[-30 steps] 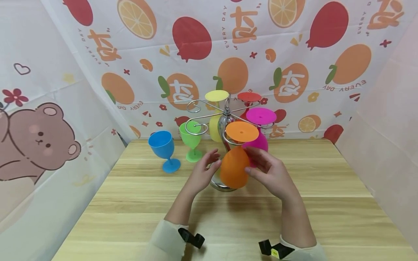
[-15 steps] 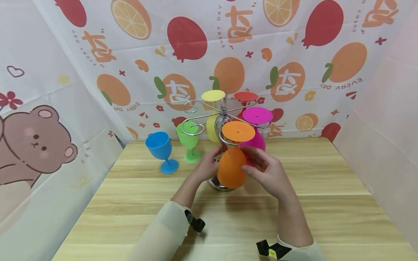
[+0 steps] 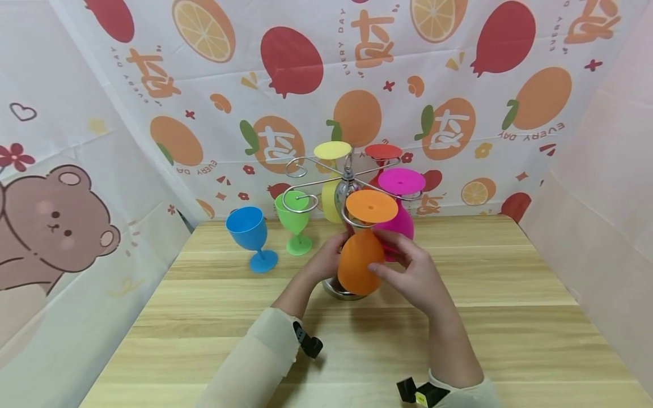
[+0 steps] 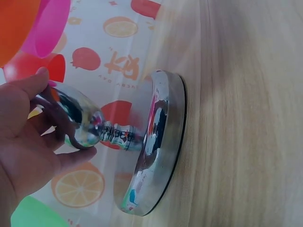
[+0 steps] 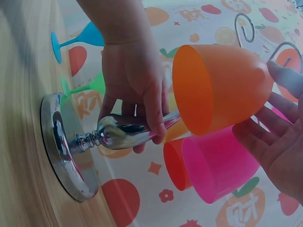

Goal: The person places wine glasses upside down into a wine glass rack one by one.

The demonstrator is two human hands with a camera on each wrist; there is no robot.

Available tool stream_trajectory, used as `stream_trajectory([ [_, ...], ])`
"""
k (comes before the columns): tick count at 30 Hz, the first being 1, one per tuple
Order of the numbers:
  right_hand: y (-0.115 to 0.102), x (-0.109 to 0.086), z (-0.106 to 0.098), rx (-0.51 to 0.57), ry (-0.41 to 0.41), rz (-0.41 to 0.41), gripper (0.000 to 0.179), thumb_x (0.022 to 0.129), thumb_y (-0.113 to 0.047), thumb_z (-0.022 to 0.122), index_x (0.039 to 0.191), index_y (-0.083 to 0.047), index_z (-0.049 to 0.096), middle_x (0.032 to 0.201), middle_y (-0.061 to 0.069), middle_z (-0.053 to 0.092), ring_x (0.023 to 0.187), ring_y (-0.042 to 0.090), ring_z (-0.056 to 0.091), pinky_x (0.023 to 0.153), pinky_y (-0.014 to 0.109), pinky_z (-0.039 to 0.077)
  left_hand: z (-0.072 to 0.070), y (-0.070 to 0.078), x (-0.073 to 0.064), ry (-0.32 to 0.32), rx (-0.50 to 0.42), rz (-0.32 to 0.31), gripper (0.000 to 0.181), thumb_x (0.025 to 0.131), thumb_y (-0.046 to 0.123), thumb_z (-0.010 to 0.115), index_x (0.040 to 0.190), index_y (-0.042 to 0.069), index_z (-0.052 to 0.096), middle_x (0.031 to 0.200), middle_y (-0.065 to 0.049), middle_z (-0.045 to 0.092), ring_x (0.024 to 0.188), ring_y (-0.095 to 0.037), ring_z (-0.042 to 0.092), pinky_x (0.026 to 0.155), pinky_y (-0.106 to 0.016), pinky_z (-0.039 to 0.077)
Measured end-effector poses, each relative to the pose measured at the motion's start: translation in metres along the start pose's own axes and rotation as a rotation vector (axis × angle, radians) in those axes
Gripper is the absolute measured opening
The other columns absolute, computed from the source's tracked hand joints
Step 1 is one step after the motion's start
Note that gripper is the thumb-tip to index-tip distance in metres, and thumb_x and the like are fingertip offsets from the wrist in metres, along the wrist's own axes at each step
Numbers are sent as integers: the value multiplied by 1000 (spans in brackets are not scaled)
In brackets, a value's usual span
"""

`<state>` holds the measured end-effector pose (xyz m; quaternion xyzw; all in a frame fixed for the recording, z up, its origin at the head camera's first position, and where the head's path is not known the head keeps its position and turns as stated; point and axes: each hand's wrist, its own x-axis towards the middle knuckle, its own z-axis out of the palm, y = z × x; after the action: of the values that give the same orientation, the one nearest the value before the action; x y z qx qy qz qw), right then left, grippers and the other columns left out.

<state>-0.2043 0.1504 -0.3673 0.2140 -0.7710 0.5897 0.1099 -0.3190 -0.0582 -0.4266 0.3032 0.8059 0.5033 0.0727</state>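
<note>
A chrome stemware rack (image 3: 348, 177) stands on the table with curled wire arms. An orange goblet (image 3: 359, 266) hangs upside down from its front arm, foot resting over the loop. My left hand (image 3: 322, 262) grips the rack's rounded chrome post (image 4: 78, 113), partly hidden behind the orange bowl in the head view. On the other side, my right hand (image 3: 415, 277) holds the orange bowl between thumb and fingers. The pink goblet (image 3: 401, 181) hangs right behind that hand. A red goblet (image 3: 384, 151) and a yellow goblet (image 3: 333, 150) hang from the rear arms.
Upright on the table to the left are a blue goblet (image 3: 247, 226) and a green goblet (image 3: 293, 212). Two left-side rack loops (image 3: 301, 203) carry no goblet. A fruit-printed cloth (image 3: 291, 59) rises at the table's back edge.
My left hand has moved in from beside the orange bowl to the rack's post and closed around it. The right hand stays on the orange goblet, its thumb slightly further across the bowl.
</note>
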Motion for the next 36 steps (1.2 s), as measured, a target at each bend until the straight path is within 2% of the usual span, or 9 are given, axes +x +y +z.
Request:
stream_trajectory([
  [8,-1,-2,4,-41,11,-7,62,83,-21,80,140,-20,54,136,-4,58,121,17,59,98,33,52,4,-2,-1,23,11,24,31,97,9,59,128,4,57,121,-13,66,113,-26,61,102,-44,49],
  [13,-2,-3,5,-81,21,2,67,82,-25,81,142,-19,52,138,-4,56,120,17,60,97,29,52,6,-1,-1,36,27,-11,28,97,11,59,125,7,59,117,-9,66,108,-22,61,99,-44,50],
  [16,-3,-3,6,-93,25,-4,68,82,-26,81,142,-18,52,139,-4,56,120,17,60,96,32,53,7,-1,-1,51,28,-26,25,98,13,59,123,8,61,115,-7,67,106,-21,61,98,-42,51],
  [20,-3,-3,6,-93,29,-24,67,82,-23,81,142,-16,52,139,-2,56,120,18,60,98,38,52,9,-1,-2,84,33,-21,22,98,11,57,120,7,62,113,-9,67,105,-21,62,95,-41,52],
  [27,-4,-3,5,-103,45,-8,68,82,-26,81,143,-20,51,140,-4,55,121,18,59,99,34,51,13,-1,-5,157,61,-40,16,98,10,56,111,5,64,106,-11,69,99,-22,63,90,-41,53],
  [32,-4,-4,3,-110,66,-2,67,83,-26,80,143,-20,51,140,-3,55,121,19,58,99,41,51,17,-1,-5,222,73,-35,17,98,12,58,110,4,65,104,-12,69,96,-21,63,88,-39,54],
  [36,-2,-3,2,-136,93,0,67,84,-28,79,143,-20,50,140,-2,54,120,20,58,98,47,52,21,-1,-6,265,83,-26,13,97,11,60,105,2,65,96,-12,69,87,-19,61,79,-34,54],
])
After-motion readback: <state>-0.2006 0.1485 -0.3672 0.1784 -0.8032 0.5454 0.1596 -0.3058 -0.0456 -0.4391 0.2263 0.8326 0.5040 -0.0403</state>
